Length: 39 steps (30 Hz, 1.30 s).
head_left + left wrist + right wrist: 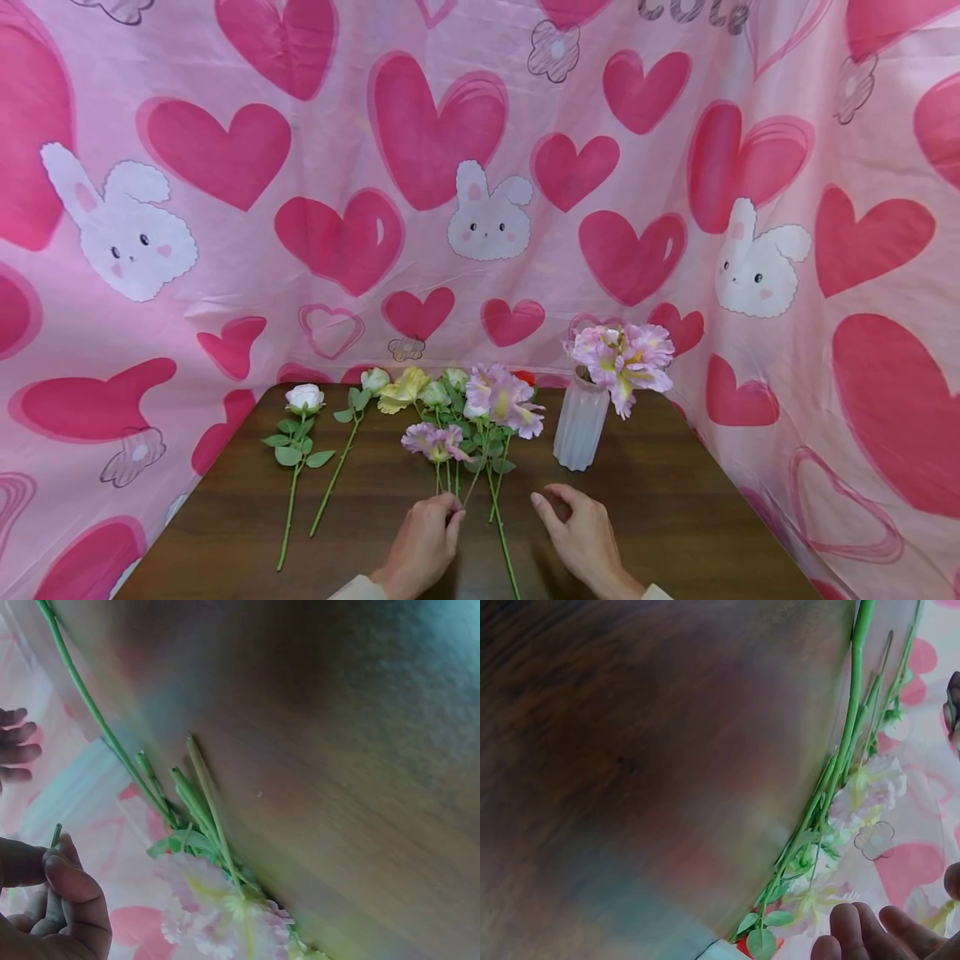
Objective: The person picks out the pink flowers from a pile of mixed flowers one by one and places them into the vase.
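Two loose roses at far left: first a white rose (304, 397), stem pointing almost to 6 o'clock, then a pale rose (374, 381), stem slanting from 1 to 7, both at about 10 o'clock from the left hand (426, 533) and apart from it. Next, that hand itself, thumb and fingertips pinching a thin green stem (57, 835); cannot tell which bloom tops it. At 12 o'clock from there, just beyond, a small pink flower (433, 442); toward 1 o'clock, a heap of flowers (492, 400), heads far, stem ends near. Between both hands, one long stem (504, 542) along an 11-to-5 line. Farther right, the right hand (585, 533), fingers loosely bent, thumb parted from forefinger, holding nothing. At 12 o'clock from it, a pale vase (580, 427), upright on the tabletop (675, 517), with pink blooms (622, 358) spilling toward 3. From the left hand, vase at roughly 2 o'clock, clearly nearer to the right.
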Motion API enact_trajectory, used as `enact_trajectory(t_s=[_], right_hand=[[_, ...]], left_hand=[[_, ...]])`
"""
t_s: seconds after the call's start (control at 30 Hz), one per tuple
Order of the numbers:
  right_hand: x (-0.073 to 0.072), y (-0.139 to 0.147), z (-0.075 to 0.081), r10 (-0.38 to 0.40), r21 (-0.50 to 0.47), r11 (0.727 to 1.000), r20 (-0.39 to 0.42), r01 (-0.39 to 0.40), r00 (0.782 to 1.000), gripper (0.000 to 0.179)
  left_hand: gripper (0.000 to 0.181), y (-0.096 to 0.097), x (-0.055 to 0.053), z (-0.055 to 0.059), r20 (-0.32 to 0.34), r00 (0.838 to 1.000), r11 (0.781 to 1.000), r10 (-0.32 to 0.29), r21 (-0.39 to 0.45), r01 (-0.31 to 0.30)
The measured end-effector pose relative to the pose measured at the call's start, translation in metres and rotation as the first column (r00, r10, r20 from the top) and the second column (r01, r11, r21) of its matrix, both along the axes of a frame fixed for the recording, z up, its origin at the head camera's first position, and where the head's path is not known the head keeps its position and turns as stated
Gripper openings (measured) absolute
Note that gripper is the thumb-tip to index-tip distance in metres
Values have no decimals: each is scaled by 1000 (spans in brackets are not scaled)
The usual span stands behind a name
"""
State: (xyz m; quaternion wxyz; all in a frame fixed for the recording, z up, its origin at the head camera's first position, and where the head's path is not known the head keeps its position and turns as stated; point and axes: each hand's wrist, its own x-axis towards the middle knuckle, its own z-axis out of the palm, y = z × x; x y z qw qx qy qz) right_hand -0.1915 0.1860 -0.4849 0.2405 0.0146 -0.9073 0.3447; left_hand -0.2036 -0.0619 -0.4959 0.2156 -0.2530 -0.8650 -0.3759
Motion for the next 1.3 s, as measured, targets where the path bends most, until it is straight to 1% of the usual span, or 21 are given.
enact_trajectory(t_s=[0.23,0.47,0.7,0.83,0.97,1.13,1.3], right_hand=[[0,-3,-1,6,-32,999,-17,-7,1000,20],[-1,-5,-1,17,-73,997,-21,-18,1000,17],[-3,-9,0,27,-116,993,-46,-32,999,13],[-4,-12,0,29,-143,989,-82,-41,996,10],[-5,-14,0,11,-153,988,-110,-28,994,9],[-5,-19,4,0,-200,980,-98,-20,995,10],[-6,-25,9,1,-265,964,-104,-29,995,9]], left_hand=[[17,6,2,-1,-46,999,1000,-27,-6,27],[17,11,6,0,-30,997,998,-68,-7,68],[17,15,6,-1,-22,994,995,-104,-6,104],[17,17,6,-2,-66,992,994,-110,-11,109],[17,20,7,-3,-98,989,993,-114,-18,112],[15,23,8,-4,-93,987,991,-134,-23,132],[13,25,9,-4,-46,988,989,-147,-32,146]])
